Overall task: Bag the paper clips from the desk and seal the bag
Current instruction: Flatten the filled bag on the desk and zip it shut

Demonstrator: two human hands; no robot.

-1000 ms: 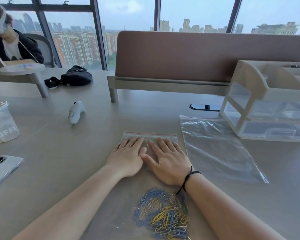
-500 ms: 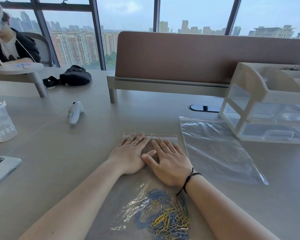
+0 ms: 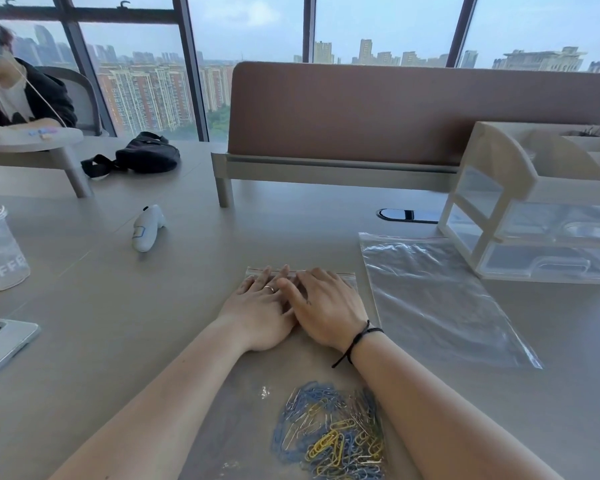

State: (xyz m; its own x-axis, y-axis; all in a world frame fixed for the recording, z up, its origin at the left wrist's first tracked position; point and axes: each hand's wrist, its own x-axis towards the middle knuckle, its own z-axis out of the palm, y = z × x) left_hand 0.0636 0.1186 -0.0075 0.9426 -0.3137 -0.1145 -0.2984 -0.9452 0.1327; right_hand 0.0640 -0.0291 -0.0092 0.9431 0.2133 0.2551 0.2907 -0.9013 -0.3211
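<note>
A clear zip bag point(image 3: 257, 386) lies flat on the desk in front of me. A heap of blue, yellow and silver paper clips point(image 3: 329, 434) sits inside it at the near end. My left hand point(image 3: 257, 313) and my right hand point(image 3: 326, 306) lie palm down, side by side and touching, on the far part of the bag. Their fingertips press on the red-lined zip strip point(image 3: 347, 274), and the fingers cover most of it. Neither hand grips anything.
A second, empty zip bag point(image 3: 440, 303) lies to the right, by a clear drawer organiser point(image 3: 534, 216). On the left are a plastic coffee cup point(image 3: 0, 251), a phone point(image 3: 0, 344) and a white handheld device point(image 3: 148, 228). A brown divider point(image 3: 378, 112) stands behind; a seated person at far left.
Both hands have slid away from me up the bag, from its middle to the zip strip. The fingers have drawn closer together. The clips have stayed at the near end.
</note>
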